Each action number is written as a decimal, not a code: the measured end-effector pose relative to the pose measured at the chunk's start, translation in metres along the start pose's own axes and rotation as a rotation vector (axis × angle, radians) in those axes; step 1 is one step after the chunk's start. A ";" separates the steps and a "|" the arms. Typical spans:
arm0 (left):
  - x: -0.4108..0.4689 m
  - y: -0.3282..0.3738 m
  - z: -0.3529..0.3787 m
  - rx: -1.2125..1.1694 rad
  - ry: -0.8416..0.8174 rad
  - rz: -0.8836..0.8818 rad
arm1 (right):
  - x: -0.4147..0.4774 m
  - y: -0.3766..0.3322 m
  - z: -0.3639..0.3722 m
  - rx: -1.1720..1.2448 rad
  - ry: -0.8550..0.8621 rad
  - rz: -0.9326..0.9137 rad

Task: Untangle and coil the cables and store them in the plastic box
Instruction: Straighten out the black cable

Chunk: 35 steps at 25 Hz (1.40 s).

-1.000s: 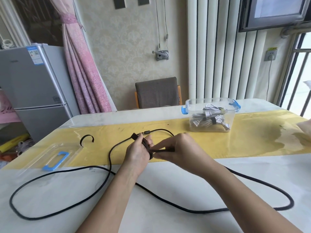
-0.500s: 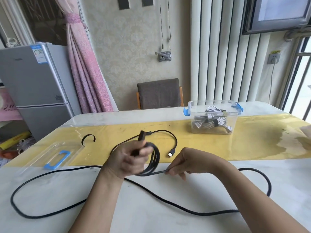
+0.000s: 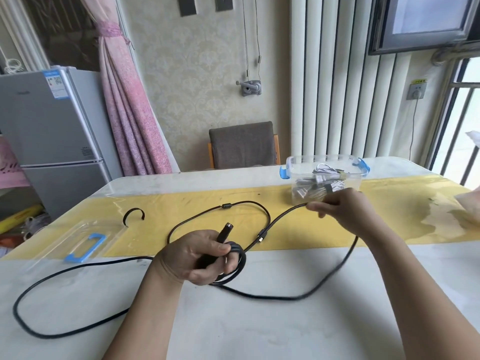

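A long black cable (image 3: 65, 271) lies in wide loops over the table. My left hand (image 3: 192, 258) grips a small coil of it near the table's middle, and a cylindrical connector sticks up past the thumb. My right hand (image 3: 342, 211) pinches a stretch of the same cable, drawn out to the right and lifted in front of the clear plastic box (image 3: 293, 165). The box has blue latches and holds bundled white cables (image 3: 320, 184). A thin branch with a USB plug (image 3: 261, 236) curves over the yellow runner (image 3: 389, 219).
The clear lid with a blue handle (image 3: 85, 246) lies at the left, with a curved black strap (image 3: 133, 214) beside it. A brown chair (image 3: 242, 145) stands behind the table, a grey fridge (image 3: 49, 131) at the left. A crumpled pale bag (image 3: 467, 206) sits at the right edge.
My right hand has moved from near the left hand out to the right and up, drawing a length of cable taut. The slack loop on the right has shrunk toward the middle.
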<state>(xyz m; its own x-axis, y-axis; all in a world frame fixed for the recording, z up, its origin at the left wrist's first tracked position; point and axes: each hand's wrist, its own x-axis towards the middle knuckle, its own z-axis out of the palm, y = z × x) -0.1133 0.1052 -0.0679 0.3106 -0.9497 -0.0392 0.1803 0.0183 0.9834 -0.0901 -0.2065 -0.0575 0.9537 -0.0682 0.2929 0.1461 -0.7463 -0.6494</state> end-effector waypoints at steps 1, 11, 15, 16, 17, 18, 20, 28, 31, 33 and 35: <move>0.002 0.000 0.000 0.053 0.085 -0.049 | 0.001 0.005 -0.004 0.025 0.061 0.024; 0.039 -0.027 -0.019 0.400 0.975 -0.195 | -0.003 -0.028 0.028 0.057 0.495 -0.324; 0.042 -0.030 -0.028 0.349 1.198 -0.210 | -0.023 -0.061 0.038 0.249 0.306 -0.501; 0.043 -0.028 -0.030 0.256 1.242 -0.170 | -0.030 -0.070 0.041 0.311 0.227 -0.521; 0.044 -0.027 -0.033 0.121 1.275 -0.101 | -0.036 -0.077 0.044 0.364 0.139 -0.534; 0.044 -0.025 -0.036 -0.056 1.290 -0.010 | -0.043 -0.082 0.048 0.395 0.046 -0.552; 0.041 -0.021 -0.041 -0.383 1.288 0.181 | -0.053 -0.090 0.060 0.372 -0.106 -0.637; 0.008 -0.005 -0.041 -0.721 1.099 0.624 | -0.062 -0.082 0.093 -0.230 -0.468 -0.769; -0.001 0.001 -0.030 -0.724 0.559 0.607 | -0.050 -0.076 0.087 -0.310 -0.485 -0.558; -0.003 0.002 -0.022 -0.575 0.415 0.527 | -0.041 -0.069 0.079 -0.271 -0.497 -0.462; 0.000 0.004 -0.010 -0.439 0.271 0.418 | -0.034 -0.062 0.071 -0.221 -0.532 -0.373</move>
<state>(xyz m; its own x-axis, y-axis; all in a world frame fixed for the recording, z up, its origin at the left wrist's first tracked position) -0.1039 0.1087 -0.0658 0.6506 -0.7237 0.2301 0.3392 0.5480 0.7646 -0.1133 -0.1113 -0.0772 0.8576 0.5120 0.0478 0.4868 -0.7783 -0.3965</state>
